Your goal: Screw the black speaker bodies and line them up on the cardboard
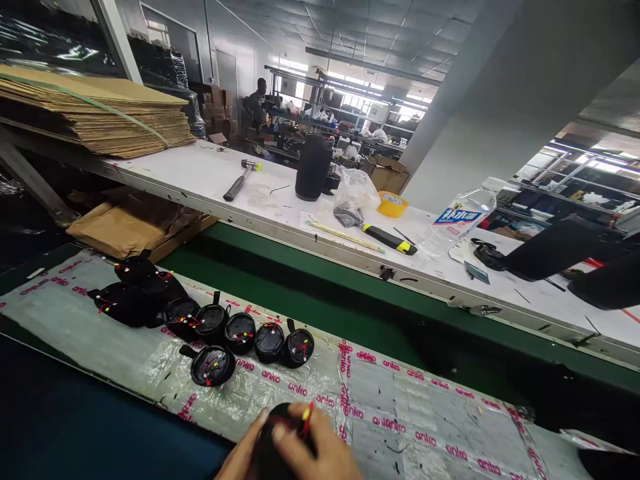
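**Both hands on one black round part**

At the bottom centre of the frame, the left hand (243, 457) and right hand (315, 453) together clasp a black round part (280, 440) with red and yellow wires. Just above them, on a taped plastic sheet (400, 413), lies a row of similar parts (240, 333). A hammer (243, 179) rests on the white bench (200, 173) at upper centre.
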Demonstrator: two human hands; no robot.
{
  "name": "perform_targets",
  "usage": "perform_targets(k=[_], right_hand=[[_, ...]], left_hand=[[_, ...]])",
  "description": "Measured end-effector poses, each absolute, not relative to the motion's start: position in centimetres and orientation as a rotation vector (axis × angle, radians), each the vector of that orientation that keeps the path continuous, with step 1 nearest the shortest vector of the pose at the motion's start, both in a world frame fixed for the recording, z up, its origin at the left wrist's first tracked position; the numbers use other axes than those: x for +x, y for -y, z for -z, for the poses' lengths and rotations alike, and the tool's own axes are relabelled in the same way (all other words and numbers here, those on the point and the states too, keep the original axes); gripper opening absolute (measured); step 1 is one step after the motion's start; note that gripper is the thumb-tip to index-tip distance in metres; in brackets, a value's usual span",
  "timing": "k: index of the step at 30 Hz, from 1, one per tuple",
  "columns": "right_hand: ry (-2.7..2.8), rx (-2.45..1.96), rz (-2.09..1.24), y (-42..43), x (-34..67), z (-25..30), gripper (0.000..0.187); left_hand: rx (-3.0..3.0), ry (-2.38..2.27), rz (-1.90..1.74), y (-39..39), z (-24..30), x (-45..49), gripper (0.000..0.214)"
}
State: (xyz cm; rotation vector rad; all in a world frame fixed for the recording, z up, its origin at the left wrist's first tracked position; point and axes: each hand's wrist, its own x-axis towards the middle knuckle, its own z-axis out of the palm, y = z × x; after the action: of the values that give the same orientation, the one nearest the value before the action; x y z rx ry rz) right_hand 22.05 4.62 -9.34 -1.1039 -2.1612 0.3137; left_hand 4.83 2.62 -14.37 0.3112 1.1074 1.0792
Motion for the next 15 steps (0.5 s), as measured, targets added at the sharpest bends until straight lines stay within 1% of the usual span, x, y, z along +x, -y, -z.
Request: perform_targets(k=[2,3,4,6,8,10,13,15], right_hand=[[2.208,-1.363,-0.468,-6.2,23.8,8.7,0.095],[2.208,-1.495,-0.490,-7.1,24.4,8.4,0.105],[2.215,-1.616,-0.485,-8.1,24.9,8.4,0.109],[2.311,-1.792,-0.424,-9.9,25.1,8.9,0.108],[2.461,-1.852,-0.379,-11.3,24.4,10.0,0.105],[2.539,-1.874,-0.358,-12.4,23.4,11.2,0.103],[2.568,-1.905,-0.329,-13.5,21.9,12.2,0.108],[2.580,-1.938,-0.312,-14.1,21.2,12.3,0.110]], left_hand=[[0.541,-1.455,-1.127,-1.4,14.5,2.9,0.064],[0.633,-1.591,-1.167,-1.1,14.6,1.5,0.065],[0.734,-1.711,-1.211,-1.0,14.6,-0.1,0.063],[1.118,-1.997,-1.258,-1.6,14.7,-3.4,0.053],[1.791,-2.279,-1.100,-2.9,14.9,-6.0,0.046],[2.254,-2.337,-0.875,-4.3,15.2,-7.6,0.047],[2.400,-2.305,-0.760,-6.0,15.4,-8.1,0.057],[2.455,-2.324,-0.704,-6.7,15.5,-8.1,0.059]])
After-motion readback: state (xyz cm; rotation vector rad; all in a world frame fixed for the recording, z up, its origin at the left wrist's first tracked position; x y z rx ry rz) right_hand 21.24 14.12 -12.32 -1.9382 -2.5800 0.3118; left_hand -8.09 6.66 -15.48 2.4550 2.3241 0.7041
